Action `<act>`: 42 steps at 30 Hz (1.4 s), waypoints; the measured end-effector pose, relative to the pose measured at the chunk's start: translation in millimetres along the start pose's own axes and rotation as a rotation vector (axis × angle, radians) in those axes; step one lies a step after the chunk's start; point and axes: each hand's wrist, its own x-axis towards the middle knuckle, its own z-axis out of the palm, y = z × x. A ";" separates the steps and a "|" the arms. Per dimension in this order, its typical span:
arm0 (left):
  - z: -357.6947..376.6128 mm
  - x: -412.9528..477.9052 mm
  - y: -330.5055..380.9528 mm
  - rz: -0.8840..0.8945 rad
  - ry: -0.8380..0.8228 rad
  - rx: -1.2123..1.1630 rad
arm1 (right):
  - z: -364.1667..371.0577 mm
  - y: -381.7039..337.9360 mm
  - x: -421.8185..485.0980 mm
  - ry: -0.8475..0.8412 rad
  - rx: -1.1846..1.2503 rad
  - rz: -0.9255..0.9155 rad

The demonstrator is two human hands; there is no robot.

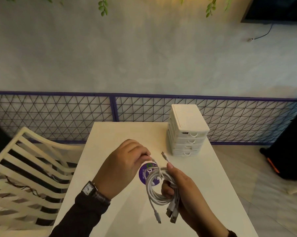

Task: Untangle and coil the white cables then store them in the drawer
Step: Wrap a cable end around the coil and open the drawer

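A bundle of white cables hangs in loose loops above the white table. My right hand grips the bundle, fingers curled through the loops. Several plug ends dangle below it, and one connector sticks up past my thumb. My left hand pinches one strand near the top of the bundle. A small white drawer unit with several shut drawers stands at the table's far right.
A round purple sticker lies on the table under the cables. A cream slatted chair stands to the left. A purple-framed wire fence runs behind the table. A dark object with an orange stripe sits on the floor at right.
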 end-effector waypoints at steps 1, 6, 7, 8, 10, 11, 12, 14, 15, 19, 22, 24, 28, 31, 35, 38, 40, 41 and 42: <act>1.1 0.3 -0.8 -0.018 0.004 -0.010 | -0.7 0.7 -0.6 -0.004 0.005 0.015; 18.2 -4.4 -1.9 -0.137 -0.004 -0.116 | -8.4 5.1 1.3 -0.013 0.039 0.077; 22.7 -5.1 -0.4 -0.190 -0.009 -0.168 | -11.3 6.1 2.6 0.003 0.045 0.088; 27.9 -6.1 2.4 -0.253 -0.017 -0.230 | -15.4 9.3 4.9 0.022 0.043 0.098; 40.8 -7.8 10.9 -0.360 -0.023 -0.362 | -23.0 14.7 9.0 0.048 0.028 0.125; 47.9 -8.2 16.4 -0.394 -0.018 -0.410 | -27.2 17.4 10.3 0.054 0.044 0.144; 54.0 -8.0 22.4 -0.421 -0.010 -0.444 | -31.3 19.3 10.6 0.048 0.072 0.164; 68.3 -6.3 31.7 -0.491 -0.002 -0.503 | -41.0 22.6 9.6 -0.009 0.129 0.189; 75.5 -5.3 35.6 -0.534 0.005 -0.530 | -46.6 24.1 8.5 -0.040 0.141 0.183; 104.4 1.0 44.7 -0.750 0.030 -0.719 | -75.0 36.4 6.2 0.084 0.083 0.117; 137.7 -1.6 46.7 -0.980 -0.106 -0.901 | -98.9 52.4 10.1 0.302 -0.017 0.090; 166.7 -7.7 49.1 -1.090 -0.208 -0.951 | -117.2 67.6 14.5 0.401 -0.116 0.104; 212.6 -12.8 54.4 -1.139 -0.205 -0.832 | -167.0 113.5 36.8 0.586 -0.256 0.154; 234.6 -8.3 57.0 -1.116 -0.253 -0.798 | -204.2 145.6 58.7 0.695 -0.317 0.218; 253.1 -4.9 58.1 -1.123 -0.306 -0.808 | -238.8 178.8 76.5 0.770 -0.534 0.249; 262.8 -7.0 55.8 -1.145 -0.305 -0.799 | -256.4 197.6 81.1 0.791 -0.897 0.355; 268.9 -8.5 54.0 -1.156 -0.323 -0.784 | -263.2 204.9 82.6 0.790 -0.928 0.376; 271.7 -8.9 52.6 -1.161 -0.329 -0.773 | -265.4 206.9 83.4 0.789 -0.916 0.364; 273.7 -8.9 50.8 -1.163 -0.332 -0.765 | -266.9 207.8 83.8 0.782 -0.903 0.351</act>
